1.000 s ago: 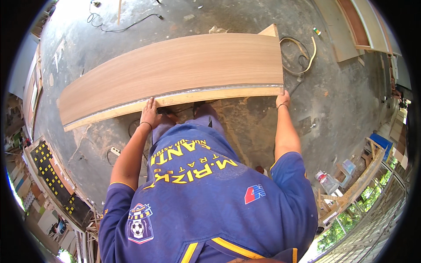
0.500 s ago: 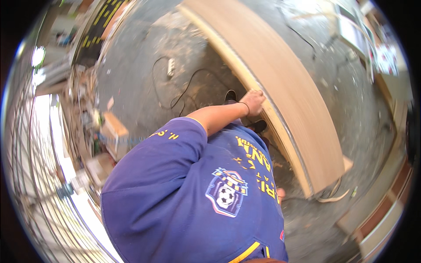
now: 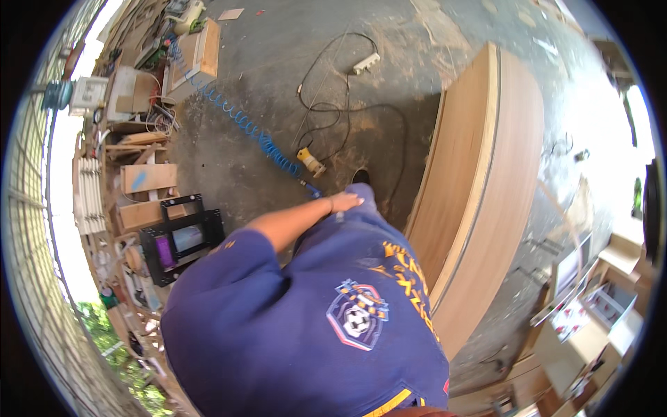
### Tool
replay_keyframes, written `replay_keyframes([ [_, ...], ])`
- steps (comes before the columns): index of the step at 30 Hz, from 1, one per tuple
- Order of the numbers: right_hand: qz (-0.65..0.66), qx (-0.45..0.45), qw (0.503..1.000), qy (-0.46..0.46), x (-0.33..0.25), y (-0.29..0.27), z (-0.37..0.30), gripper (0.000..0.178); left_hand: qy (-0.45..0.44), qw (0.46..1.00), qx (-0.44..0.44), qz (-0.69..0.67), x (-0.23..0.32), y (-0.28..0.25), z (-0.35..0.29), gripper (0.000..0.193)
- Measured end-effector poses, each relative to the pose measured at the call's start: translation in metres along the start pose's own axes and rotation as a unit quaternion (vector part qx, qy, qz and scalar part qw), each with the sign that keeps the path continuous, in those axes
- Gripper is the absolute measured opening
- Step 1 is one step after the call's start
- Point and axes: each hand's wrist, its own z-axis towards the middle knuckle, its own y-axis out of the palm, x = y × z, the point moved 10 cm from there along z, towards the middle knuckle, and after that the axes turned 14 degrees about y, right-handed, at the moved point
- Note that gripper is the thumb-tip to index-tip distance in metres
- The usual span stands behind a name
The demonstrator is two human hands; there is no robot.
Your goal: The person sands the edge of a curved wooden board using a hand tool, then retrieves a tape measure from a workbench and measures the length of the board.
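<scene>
We see the left hand (image 3: pixel 345 202) lying flat w/ fingers together on the thigh, gripping nothing — just left of the long wood panel (image 3: pixel 479 187) standing on edge. Right hand hidden behind the torso; can't tell its state. Blue coiled hose (image 3: pixel 240 125) lies well left of the panel.

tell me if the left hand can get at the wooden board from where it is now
Probably yes. The left hand hangs free by the thigh, holding nothing, and the wooden board stands on edge just to its right. Only the person's own leg lies between them, so a short sideways reach should meet the board's edge.
</scene>
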Motion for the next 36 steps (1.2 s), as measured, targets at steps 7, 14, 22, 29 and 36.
replay_keyframes([
  [7,-0.27,-0.012,0.95,-0.159,-0.218,-0.004,0.026,0.028,-0.157,0.808,0.23,-0.519,-0.078,0.01,-0.079,0.064],
  [14,-0.289,-0.042,0.943,-0.158,-0.411,0.027,-0.015,0.028,-0.08,0.511,0.353,-0.779,-0.071,0.058,-0.1,0.07],
  [22,-0.383,-0.09,0.887,-0.244,-0.488,0.015,0.087,0.03,-0.19,0.434,0.472,-0.743,-0.105,0.062,-0.074,0.065],
  [29,-0.246,-0.111,0.937,-0.223,-0.671,-0.017,0.061,0.027,-0.24,0.515,0.491,-0.661,-0.116,-0.072,-0.026,0.063],
  [36,-0.025,-0.115,0.974,-0.195,-0.775,-0.073,0.076,0.025,-0.253,0.695,0.418,-0.528,-0.137,-0.283,0.055,0.061],
])
